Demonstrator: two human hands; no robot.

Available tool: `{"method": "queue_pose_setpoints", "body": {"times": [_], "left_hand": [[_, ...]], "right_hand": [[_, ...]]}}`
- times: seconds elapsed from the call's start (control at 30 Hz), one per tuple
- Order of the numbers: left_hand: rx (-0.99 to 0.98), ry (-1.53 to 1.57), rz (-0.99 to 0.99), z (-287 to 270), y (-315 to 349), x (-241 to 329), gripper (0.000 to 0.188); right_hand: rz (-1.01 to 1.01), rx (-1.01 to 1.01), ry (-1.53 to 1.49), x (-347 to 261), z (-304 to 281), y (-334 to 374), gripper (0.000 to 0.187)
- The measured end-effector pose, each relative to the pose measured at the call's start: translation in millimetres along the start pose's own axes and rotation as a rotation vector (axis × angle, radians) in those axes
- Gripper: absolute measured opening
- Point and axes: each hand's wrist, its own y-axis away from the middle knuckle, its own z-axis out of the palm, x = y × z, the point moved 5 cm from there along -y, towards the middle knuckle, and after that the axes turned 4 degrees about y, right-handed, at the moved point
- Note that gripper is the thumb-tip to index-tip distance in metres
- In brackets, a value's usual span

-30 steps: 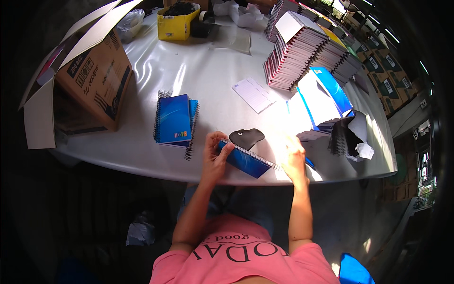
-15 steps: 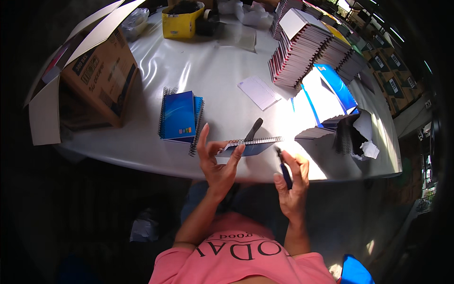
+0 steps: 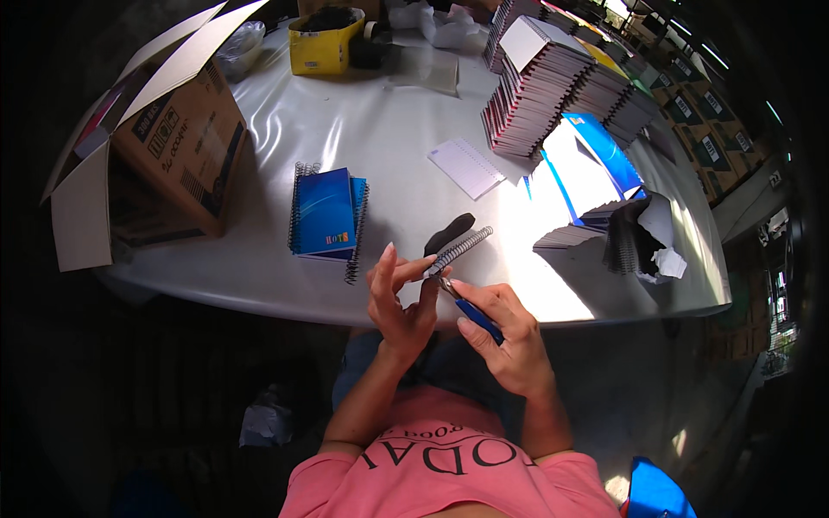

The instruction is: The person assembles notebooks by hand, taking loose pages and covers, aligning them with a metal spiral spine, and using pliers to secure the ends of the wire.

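Note:
My left hand (image 3: 402, 304) grips a small spiral notebook (image 3: 465, 249) by one end, its wire coil facing up and slanting away to the right. My right hand (image 3: 516, 341) is closed round pliers (image 3: 479, 319) with blue handles. Their jaws are at the near end of the coil, beside my left fingertips; whether they bite the wire is too small to tell. Just behind the notebook lies a dark elongated object (image 3: 449, 233), its kind unclear. To the left, blue spiral notebooks (image 3: 324, 211) lie stacked, coils to opposite sides.
An open carton (image 3: 194, 164) stands at left. Tall stacks of spiral notebooks (image 3: 535, 108) rise at back right, with blue-covered ones (image 3: 604, 155) and torn wrapping (image 3: 665, 237) nearer. A pale notepad (image 3: 466, 168) lies mid-table. At the back sits a yellow box (image 3: 319, 50).
My right hand has moved left, bringing the pliers to the near end of the coil. The notebook has tilted from level, so its coil now slants up to the right.

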Motion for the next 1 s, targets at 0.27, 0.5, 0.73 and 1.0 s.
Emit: {"method": "queue_pose_setpoints", "body": {"times": [0.27, 0.5, 0.73, 1.0], "left_hand": [[0.118, 0.169, -0.175, -1.4, 1.5, -2.8, 0.079], [0.292, 0.524, -0.673, -16.5, -8.0, -28.7, 0.051], [0.228, 0.785, -0.751, -24.5, -6.2, -24.8, 0.027], [0.168, -0.118, -0.512, -106.3, -44.1, -55.6, 0.05]], "right_hand": [[0.159, -0.167, -0.544, 40.4, 24.6, 6.7, 0.044], [0.464, 0.116, 0.802, 122.4, -13.7, 33.1, 0.047], [0.103, 0.251, -0.347, 84.9, 16.5, -36.6, 0.062], [-0.091, 0.15, -1.436, 47.3, 31.1, -164.7, 0.049]]}}
